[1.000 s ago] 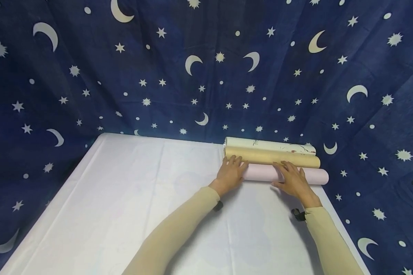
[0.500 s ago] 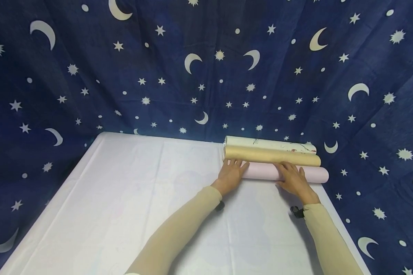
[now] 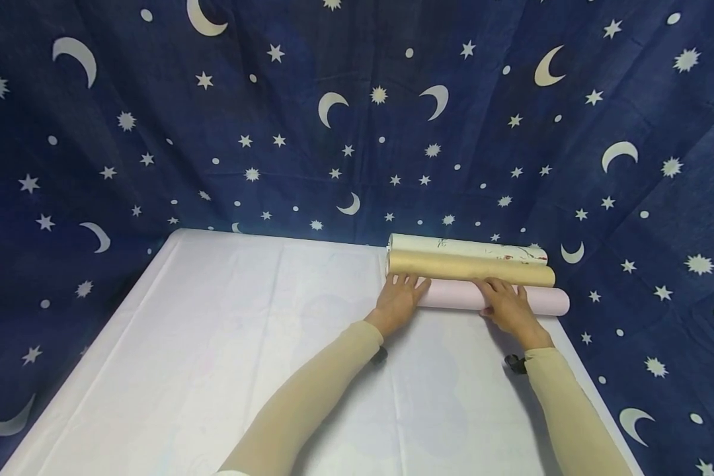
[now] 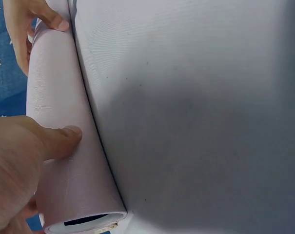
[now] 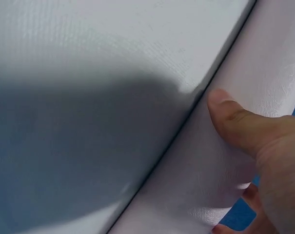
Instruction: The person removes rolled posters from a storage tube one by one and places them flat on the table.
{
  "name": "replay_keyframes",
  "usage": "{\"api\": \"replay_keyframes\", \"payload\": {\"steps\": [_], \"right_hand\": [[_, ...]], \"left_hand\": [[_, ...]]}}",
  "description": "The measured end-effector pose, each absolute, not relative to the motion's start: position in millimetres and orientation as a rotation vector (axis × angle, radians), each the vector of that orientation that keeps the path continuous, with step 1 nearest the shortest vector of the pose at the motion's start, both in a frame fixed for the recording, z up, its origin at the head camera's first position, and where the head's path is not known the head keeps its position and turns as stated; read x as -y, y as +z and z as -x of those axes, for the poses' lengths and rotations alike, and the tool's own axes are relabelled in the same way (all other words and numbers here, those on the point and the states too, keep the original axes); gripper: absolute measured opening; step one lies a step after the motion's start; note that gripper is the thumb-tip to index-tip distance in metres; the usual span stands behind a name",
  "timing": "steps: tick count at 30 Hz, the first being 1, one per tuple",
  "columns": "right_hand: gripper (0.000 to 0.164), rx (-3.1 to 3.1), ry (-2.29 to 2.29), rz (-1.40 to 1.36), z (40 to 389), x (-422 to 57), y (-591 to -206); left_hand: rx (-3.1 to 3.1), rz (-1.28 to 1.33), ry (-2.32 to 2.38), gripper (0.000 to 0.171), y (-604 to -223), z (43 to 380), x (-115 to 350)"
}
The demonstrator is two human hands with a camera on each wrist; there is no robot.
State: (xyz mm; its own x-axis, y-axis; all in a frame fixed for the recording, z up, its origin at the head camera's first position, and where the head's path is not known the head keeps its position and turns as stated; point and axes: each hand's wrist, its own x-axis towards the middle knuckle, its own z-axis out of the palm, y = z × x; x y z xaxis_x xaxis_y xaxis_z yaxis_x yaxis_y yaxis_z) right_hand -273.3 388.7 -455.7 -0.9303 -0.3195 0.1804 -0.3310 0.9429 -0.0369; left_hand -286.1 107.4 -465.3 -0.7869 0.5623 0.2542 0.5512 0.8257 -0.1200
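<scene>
A pink wallpaper roll (image 3: 452, 295) lies crosswise on the table at the far right, nearest the person in a row of rolls. My left hand (image 3: 396, 304) grips it near its left end. In the left wrist view the thumb (image 4: 64, 141) lies along the near side, with fingers partly hidden behind the roll. Farther right, my right hand (image 3: 508, 309) holds the same roll, its thumb (image 5: 232, 117) on the near side and its fingers over the far side. Right behind it lies a tan roll (image 3: 470, 267), close to the fingertips of both hands.
Behind the tan roll, a white roll (image 3: 464, 246) with a branch-and-flower print lies along the back edge. A white cloth covers the table (image 3: 214, 344). Dark blue curtains (image 3: 297, 119) with moons and stars hang behind and at both sides.
My left fingers have drawn back from the tan roll onto the pink one. The right thumb has come in against the pink roll. The rolls have hardly moved.
</scene>
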Motion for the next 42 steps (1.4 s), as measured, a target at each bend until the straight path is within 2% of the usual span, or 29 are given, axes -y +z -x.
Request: {"api": "replay_keyframes", "payload": {"steps": [14,42], "right_hand": [[0.075,2.889,0.056,-0.618,263,-388,-443],[0.071,2.696,0.012,-0.778,238,-323,-425]], "left_hand": [[2.662,0.916,-0.011,0.048,-455,279,-85],[2.580,0.986,-0.044,0.059,-433,247,1]]}}
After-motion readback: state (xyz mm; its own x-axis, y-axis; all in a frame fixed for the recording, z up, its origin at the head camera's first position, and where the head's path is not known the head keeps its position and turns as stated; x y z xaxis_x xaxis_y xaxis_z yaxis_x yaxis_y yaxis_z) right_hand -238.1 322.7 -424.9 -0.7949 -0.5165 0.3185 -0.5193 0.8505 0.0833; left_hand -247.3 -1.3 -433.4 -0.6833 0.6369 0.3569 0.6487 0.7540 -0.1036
